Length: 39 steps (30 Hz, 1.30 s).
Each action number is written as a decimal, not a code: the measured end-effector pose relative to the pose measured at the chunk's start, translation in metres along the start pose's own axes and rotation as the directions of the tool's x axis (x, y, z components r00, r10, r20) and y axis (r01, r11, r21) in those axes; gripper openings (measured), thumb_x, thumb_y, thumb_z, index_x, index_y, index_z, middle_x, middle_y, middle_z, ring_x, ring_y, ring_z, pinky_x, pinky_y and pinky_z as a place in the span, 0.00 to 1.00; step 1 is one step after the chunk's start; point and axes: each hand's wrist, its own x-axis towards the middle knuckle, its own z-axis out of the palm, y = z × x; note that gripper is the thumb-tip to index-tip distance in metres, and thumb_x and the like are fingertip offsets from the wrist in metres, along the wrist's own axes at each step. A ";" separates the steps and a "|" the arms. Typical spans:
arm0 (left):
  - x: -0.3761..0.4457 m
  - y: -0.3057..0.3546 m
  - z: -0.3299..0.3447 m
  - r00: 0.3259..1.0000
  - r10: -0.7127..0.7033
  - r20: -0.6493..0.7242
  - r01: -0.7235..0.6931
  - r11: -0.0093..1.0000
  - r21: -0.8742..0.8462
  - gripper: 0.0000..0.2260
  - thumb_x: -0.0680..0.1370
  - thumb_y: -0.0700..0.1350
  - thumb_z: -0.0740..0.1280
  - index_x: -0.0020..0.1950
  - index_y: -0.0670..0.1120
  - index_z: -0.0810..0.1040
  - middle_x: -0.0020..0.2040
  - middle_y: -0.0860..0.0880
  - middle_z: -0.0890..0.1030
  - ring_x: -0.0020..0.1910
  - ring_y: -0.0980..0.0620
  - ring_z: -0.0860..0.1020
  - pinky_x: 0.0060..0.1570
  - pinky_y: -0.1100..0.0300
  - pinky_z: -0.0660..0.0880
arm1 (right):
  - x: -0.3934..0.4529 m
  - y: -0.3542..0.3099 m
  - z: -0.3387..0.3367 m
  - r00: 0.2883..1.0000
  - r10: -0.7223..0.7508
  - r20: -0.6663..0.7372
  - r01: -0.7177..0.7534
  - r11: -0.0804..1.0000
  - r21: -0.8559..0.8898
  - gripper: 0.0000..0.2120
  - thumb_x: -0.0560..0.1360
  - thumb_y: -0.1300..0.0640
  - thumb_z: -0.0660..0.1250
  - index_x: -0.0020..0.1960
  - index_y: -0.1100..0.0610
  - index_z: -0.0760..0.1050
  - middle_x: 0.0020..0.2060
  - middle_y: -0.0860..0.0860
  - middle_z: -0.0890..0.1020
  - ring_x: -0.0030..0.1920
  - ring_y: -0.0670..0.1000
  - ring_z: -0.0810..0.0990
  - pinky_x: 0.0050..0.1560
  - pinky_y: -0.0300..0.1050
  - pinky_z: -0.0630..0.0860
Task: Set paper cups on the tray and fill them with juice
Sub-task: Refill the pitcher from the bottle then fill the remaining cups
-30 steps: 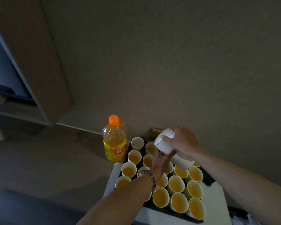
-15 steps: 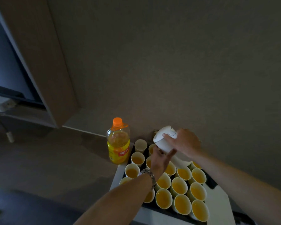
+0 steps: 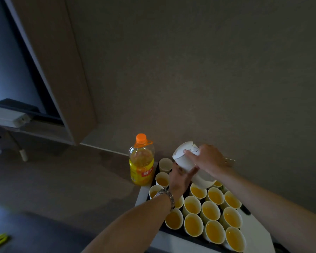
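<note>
A white jug (image 3: 187, 157) is tilted over the back of a dark tray (image 3: 173, 231) packed with several paper cups. Most cups hold orange juice (image 3: 193, 224); the far-left cup (image 3: 165, 164) looks empty. My right hand (image 3: 209, 160) grips the jug from above near its lid. My left hand (image 3: 181, 178), with a metal watch on the wrist, supports the jug from below with fingers against its side. The jug's spout and the cups under it are hidden.
A juice bottle (image 3: 141, 161) with an orange cap stands left of the tray on the grey floor. The tray sits on a white table (image 3: 255, 232) against a beige wall. A wooden panel (image 3: 58, 70) and dark window are at the left.
The view has shifted slightly and both hands with the jug sit a little higher. The jug stays tilted over the back cups.
</note>
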 end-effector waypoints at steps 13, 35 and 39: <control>0.010 -0.012 -0.008 0.996 -0.090 -0.021 0.086 0.985 -0.153 0.40 0.60 0.67 0.80 0.66 0.49 0.74 0.56 0.50 0.84 0.56 0.51 0.83 0.54 0.55 0.81 | 0.017 -0.027 0.010 0.998 0.003 0.056 0.002 0.996 -0.091 0.28 0.71 0.28 0.66 0.41 0.54 0.73 0.35 0.49 0.76 0.38 0.53 0.77 0.33 0.44 0.66; 0.008 -0.010 -0.016 0.975 -0.214 0.054 0.218 0.900 -0.378 0.20 0.70 0.56 0.80 0.56 0.48 0.79 0.50 0.46 0.85 0.47 0.48 0.85 0.46 0.52 0.82 | 0.041 -0.059 0.018 0.985 0.055 0.162 -0.019 0.976 -0.215 0.31 0.68 0.28 0.70 0.53 0.55 0.76 0.46 0.51 0.79 0.42 0.53 0.75 0.38 0.44 0.69; 0.007 -0.009 -0.017 0.976 -0.207 0.065 0.215 0.891 -0.400 0.23 0.69 0.57 0.80 0.58 0.48 0.80 0.53 0.46 0.85 0.52 0.47 0.85 0.50 0.49 0.84 | 0.040 -0.062 0.017 0.984 0.045 0.170 -0.004 0.973 -0.233 0.32 0.69 0.29 0.69 0.55 0.56 0.76 0.50 0.52 0.82 0.43 0.53 0.75 0.39 0.45 0.69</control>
